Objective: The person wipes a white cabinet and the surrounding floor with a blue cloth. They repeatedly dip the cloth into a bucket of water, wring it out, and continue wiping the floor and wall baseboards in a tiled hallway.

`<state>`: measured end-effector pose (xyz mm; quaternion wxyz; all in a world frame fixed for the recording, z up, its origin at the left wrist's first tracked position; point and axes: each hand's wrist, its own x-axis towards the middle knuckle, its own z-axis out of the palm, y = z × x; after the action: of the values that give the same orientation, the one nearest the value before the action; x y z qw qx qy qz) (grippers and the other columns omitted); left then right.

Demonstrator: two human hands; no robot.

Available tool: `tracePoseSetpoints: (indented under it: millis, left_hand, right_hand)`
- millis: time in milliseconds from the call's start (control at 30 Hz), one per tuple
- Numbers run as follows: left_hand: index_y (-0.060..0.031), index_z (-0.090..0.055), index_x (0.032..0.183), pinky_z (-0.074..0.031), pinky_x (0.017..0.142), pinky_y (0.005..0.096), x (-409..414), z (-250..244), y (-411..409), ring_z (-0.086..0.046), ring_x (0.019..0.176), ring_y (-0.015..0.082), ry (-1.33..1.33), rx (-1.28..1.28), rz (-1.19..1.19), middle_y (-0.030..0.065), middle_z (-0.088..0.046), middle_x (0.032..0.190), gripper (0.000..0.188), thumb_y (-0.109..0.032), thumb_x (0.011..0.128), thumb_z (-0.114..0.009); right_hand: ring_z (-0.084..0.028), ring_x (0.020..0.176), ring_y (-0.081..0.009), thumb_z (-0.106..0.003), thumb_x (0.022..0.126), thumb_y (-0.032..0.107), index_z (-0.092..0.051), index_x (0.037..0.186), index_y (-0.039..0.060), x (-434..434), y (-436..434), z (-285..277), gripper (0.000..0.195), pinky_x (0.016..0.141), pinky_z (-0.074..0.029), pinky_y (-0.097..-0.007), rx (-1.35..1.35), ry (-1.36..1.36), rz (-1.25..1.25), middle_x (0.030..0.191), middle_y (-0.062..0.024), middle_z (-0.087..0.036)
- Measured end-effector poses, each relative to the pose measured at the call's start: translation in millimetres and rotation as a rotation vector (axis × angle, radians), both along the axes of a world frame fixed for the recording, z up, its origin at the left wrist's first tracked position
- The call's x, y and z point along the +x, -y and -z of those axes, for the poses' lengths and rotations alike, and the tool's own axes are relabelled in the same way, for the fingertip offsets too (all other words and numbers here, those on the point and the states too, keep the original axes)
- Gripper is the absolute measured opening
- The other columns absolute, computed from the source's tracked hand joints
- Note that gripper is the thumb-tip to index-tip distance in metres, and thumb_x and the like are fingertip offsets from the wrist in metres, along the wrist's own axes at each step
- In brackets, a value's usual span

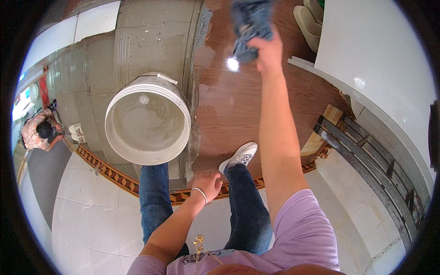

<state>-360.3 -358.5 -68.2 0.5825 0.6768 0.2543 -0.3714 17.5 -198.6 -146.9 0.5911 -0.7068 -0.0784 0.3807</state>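
Observation:
My right hand (270,51) stretches far forward, gripping a crumpled blue-grey cloth (252,31) that is blurred. Below it lies brown wood-look flooring (227,113), wet and shiny in places. My left hand (207,188), a light bangle on its wrist, hangs in front of my legs with nothing in it and its thumb apart from the fingers. Left of centre stands a white plastic bucket (147,118) holding cloudy water (147,120). My right shoe (240,157) rests on the brown floor, while the bucket hides my left foot.
Grey cement-like floor (154,41) adjoins the brown floor on the left. Another person (41,130) crouches at far left near pale slippers (77,133). A dark metal frame (371,168) lies at right below a white panel (374,51). Pale clogs (307,27) stand at top right.

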Motion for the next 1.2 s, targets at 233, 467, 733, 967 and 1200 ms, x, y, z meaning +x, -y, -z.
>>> tracePoseSetpoints:
  millis: [233, 467, 733, 967, 1200]
  left_hand:
    - [-0.0068, -0.059, 0.105, -0.046, 0.085, 0.0427, -3, 3, 4, -0.06, 0.094, 0.0338, 0.041, 0.016, 0.033, 0.0152, -0.064, 0.099, 0.026, -0.027, 0.088, -0.055]
    - [-0.005, -0.061, 0.103, -0.046, 0.087, 0.0425, 5, -2, 3, -0.059, 0.097, 0.0337, -0.066, -0.062, 0.012, 0.0146, -0.065, 0.102, 0.025, -0.025, 0.088, -0.056]
    - [-0.0072, -0.061, 0.103, -0.046, 0.087, 0.0415, 5, 6, 6, -0.058, 0.098, 0.0335, -0.028, -0.01, 0.005, 0.0139, -0.065, 0.102, 0.026, -0.026, 0.087, -0.056]
    - [-0.0081, -0.061, 0.1, -0.046, 0.085, 0.0423, 13, 7, 4, -0.059, 0.096, 0.0337, -0.054, -0.046, -0.02, 0.0142, -0.064, 0.101, 0.023, -0.025, 0.086, -0.056]
    - [-0.0074, -0.061, 0.101, -0.046, 0.083, 0.0437, 18, 2, -4, -0.061, 0.091, 0.0323, 0.023, 0.033, -0.051, 0.0131, -0.066, 0.088, 0.024, -0.026, 0.086, -0.057]
  right_hand:
    - [-0.051, 0.111, -0.0359, -0.067, 0.067, 0.006, -0.045, 0.133, 0.0303, -89, 61, 88, 0.074, 0.087, -0.048, -0.0437, -0.936, 0.566, -0.607, 0.117, -0.0184, -0.05]
    - [-0.049, 0.108, -0.0357, -0.067, 0.067, 0.006, -0.053, 0.124, 0.0294, -142, 144, 76, 0.063, 0.087, -0.048, -0.045, -1.016, 0.558, -0.795, 0.119, -0.0158, -0.047]
    - [-0.045, 0.115, -0.0293, -0.058, 0.08, 0.016, -0.051, 0.131, 0.0261, -78, -34, 73, 0.052, 0.087, -0.044, -0.0426, -0.928, 1.075, -0.817, 0.121, -0.0126, -0.049]
    - [-0.044, 0.119, -0.027, -0.057, 0.082, 0.017, -0.035, 0.14, 0.0415, -57, -57, 89, 0.067, 0.088, -0.045, -0.0429, -1.061, 0.866, -0.947, 0.126, -0.0081, -0.048]
    - [-0.045, 0.117, -0.0263, -0.059, 0.081, 0.016, -0.038, 0.138, 0.0437, -52, -53, 88, 0.067, 0.09, -0.043, -0.0437, -1.032, 0.885, -0.917, 0.121, -0.0063, -0.051]
